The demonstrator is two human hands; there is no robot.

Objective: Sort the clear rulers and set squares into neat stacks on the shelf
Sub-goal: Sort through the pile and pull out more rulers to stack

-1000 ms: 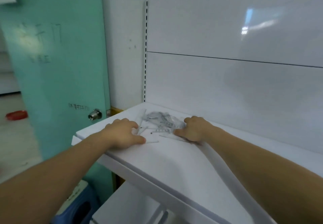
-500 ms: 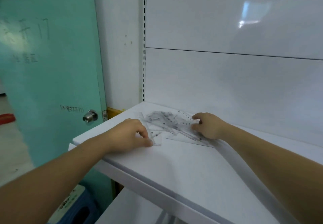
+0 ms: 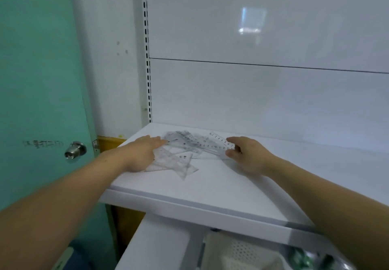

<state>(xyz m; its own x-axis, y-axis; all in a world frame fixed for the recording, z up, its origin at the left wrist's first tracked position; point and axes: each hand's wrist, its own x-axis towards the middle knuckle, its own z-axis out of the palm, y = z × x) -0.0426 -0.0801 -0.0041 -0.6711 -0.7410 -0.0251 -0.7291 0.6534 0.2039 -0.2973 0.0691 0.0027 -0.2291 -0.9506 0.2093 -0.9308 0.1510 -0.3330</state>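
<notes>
Below the front edge of the shelf (image 3: 210,194), on a lower level, sits a white perforated basket (image 3: 244,250). The shelf itself is a smooth, matt white board, and the clear pieces almost vanish against it.

Nearest the front lie two set squares (image 3: 179,162), thin transparent triangles overlapping at odd angles, only their edges and printed scales showing. The left hand (image 3: 143,154) lies flat on them near the shelf's left edge, fingers straight; I judge it pins them down so the slippery plastic cannot skate about.

The right hand (image 3: 248,156) pinches the end of a clear ruler (image 3: 219,144) between thumb and fingers, probably to draw the long strip free of the tangle.

Further in, towards the back left corner, a loose heap (image 3: 185,141) of clear pieces waits unsorted. Behind it rise a glossy white back panel (image 3: 252,93) and a slotted metal upright (image 3: 147,59).
</notes>
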